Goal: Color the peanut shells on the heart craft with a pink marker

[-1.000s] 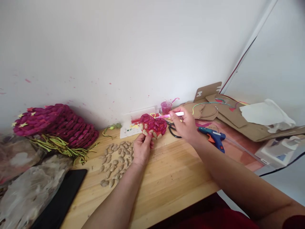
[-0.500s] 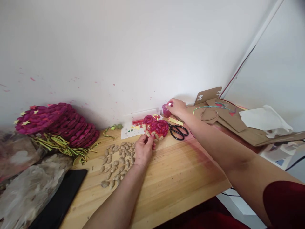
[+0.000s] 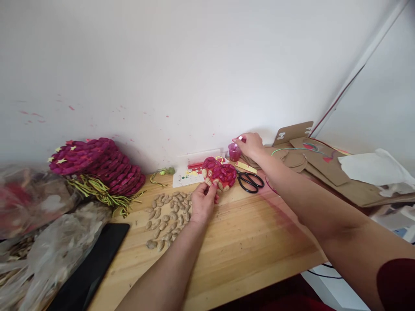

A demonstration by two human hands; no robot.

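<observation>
My left hand (image 3: pixel 203 202) is closed on the near edge of a peanut-covered craft piece (image 3: pixel 220 172), thumb on top. Magenta paint coats most of its peanuts, while those along the left and lower edges are bare tan. A yellow loop sticks up at its top. Farther right, my right hand (image 3: pixel 252 144) pinches a small white tool (image 3: pixel 240 138) at the mouth of a clear plastic cup of magenta paint (image 3: pixel 234 153). The tool's lower part is hidden, so its kind is unclear. Black-handled scissors (image 3: pixel 249 183) lie between my hands, close beside the craft piece.
Loose peanuts (image 3: pixel 165 218) lie left of my left hand. A stack of magenta peanut pieces (image 3: pixel 97 162) with yellow-green cords (image 3: pixel 103 196) leans at the wall. Plastic bags (image 3: pixel 65 250) and a black flat object (image 3: pixel 94 263) are left; cardboard (image 3: pixel 327 168) and white paper (image 3: pixel 376 168) right.
The whole view has shifted, with everything now farther right in the picture. My left hand still grips the craft piece, and my right hand stays at the paint cup with the white tool.
</observation>
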